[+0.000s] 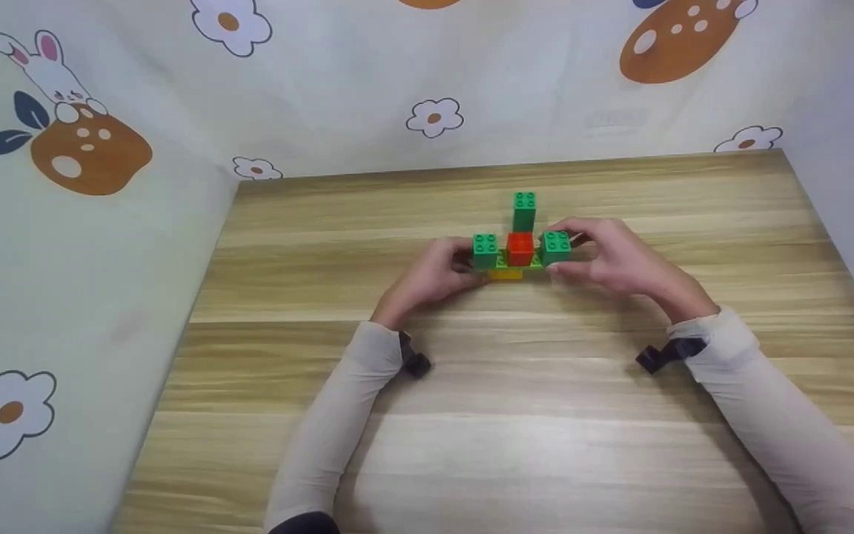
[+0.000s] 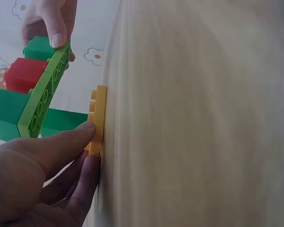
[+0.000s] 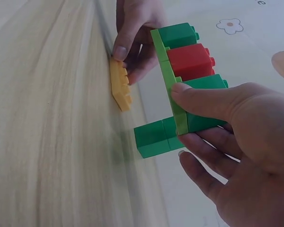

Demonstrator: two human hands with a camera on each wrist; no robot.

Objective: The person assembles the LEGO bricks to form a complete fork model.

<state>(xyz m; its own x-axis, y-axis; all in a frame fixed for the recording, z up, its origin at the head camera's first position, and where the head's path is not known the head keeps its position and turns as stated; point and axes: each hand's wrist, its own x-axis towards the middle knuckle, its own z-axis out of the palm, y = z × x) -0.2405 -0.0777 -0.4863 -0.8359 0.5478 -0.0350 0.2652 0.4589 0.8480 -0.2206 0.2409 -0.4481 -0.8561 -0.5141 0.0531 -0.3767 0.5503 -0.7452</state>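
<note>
My left hand point(image 1: 434, 273) pinches one end of a flat yellow building block point(image 2: 99, 116) lying studs up on the tabletop. Thumb and fingers of my right hand point(image 1: 616, 256) grip the end of a long light green plate point(image 3: 166, 71), lifted above the yellow block. On top of that plate sit a red brick point(image 3: 191, 61) in the middle and a green brick at each end, one at the left point(image 1: 485, 251) and one at the right point(image 1: 557, 247). Just behind, a tall green stack of bricks point(image 1: 524, 215) stands upright on the table.
The wood-grain table point(image 1: 516, 415) spreads toward me. A patterned cloth point(image 1: 353, 96) with flowers and fruit hangs along its back and left. Each sleeve cuff has a black wrist strap, left point(image 1: 414, 357) and right point(image 1: 670, 354).
</note>
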